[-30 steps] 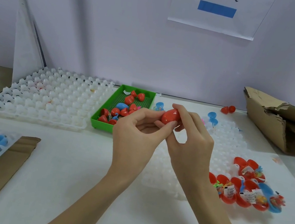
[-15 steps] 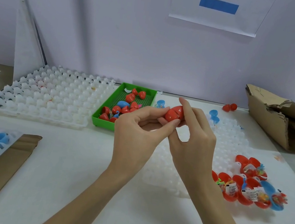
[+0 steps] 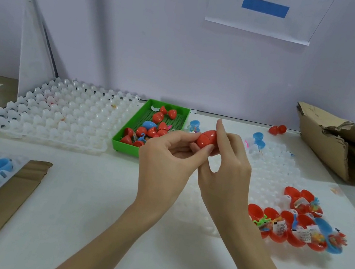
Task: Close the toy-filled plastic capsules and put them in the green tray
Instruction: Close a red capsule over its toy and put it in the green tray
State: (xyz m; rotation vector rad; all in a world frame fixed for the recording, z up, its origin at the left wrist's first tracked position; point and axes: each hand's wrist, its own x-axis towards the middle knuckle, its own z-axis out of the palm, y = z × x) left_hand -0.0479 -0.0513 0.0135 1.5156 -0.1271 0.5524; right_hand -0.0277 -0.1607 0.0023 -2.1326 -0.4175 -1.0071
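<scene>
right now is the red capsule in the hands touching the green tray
Apart. The head view shows the red capsule pinched between left hand and right hand, held up off the green tray.

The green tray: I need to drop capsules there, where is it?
In the head view the green tray sits centre-left, far side, between two white holder trays, behind the left hand.

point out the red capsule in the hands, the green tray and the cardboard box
red capsule (image 3: 206,138), head view, on its seam.
green tray (image 3: 123,145), head view, on its near front wall.
cardboard box (image 3: 324,147), head view, on its torn side.
</scene>
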